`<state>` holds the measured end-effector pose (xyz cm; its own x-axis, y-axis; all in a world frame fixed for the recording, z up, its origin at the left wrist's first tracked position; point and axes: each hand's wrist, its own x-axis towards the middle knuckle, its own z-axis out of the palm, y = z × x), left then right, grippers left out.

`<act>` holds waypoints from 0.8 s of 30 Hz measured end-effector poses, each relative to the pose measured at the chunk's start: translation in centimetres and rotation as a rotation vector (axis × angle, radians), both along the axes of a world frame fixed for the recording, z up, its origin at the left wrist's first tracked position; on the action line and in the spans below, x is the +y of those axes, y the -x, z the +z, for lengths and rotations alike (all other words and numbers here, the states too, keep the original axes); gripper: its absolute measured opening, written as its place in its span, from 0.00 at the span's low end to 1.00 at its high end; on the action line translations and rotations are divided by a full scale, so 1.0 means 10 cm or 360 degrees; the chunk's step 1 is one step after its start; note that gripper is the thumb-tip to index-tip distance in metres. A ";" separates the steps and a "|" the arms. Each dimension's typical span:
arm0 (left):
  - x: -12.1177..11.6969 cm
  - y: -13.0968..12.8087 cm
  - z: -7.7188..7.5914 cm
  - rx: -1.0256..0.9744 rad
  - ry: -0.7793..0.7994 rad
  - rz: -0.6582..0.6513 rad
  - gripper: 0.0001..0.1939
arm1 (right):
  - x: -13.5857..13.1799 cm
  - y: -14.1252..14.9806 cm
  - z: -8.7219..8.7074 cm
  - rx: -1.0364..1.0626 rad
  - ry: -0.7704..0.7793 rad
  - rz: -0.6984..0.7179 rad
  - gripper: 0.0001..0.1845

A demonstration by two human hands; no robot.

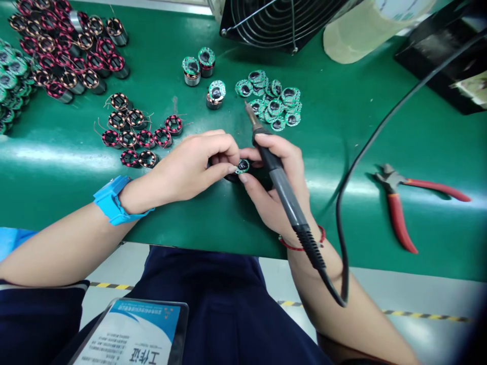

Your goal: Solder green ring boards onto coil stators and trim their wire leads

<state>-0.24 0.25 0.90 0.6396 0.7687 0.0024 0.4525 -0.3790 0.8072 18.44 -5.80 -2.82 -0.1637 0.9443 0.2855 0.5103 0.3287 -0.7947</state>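
Note:
My left hand is closed, its fingertips pinching a small wound coil with a round green circuit board on top, held just above the green mat. My right hand grips the same part with its fingertips and also carries a black soldering iron laid across the fingers, tip pointing up and away toward the board pile. A blue wrist strap circles my left wrist. Most of the coil is hidden by my fingers.
Bare copper coils lie left of my hands, with larger heaps at far left. Loose green boards and three assembled coils sit beyond. Red-handled cutters lie at right. A fan and tape roll stand behind.

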 end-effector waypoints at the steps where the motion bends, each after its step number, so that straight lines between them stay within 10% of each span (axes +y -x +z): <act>1: -0.01 -0.01 0.00 -0.0010 0.0009 0.0010 0.05 | 0.00 0.00 0.00 -0.0009 -0.0017 0.0000 0.28; 24: -0.01 -0.06 -0.04 -0.0184 0.0299 0.0189 0.06 | 0.02 0.11 0.05 -0.0137 -0.0400 -0.0117 0.23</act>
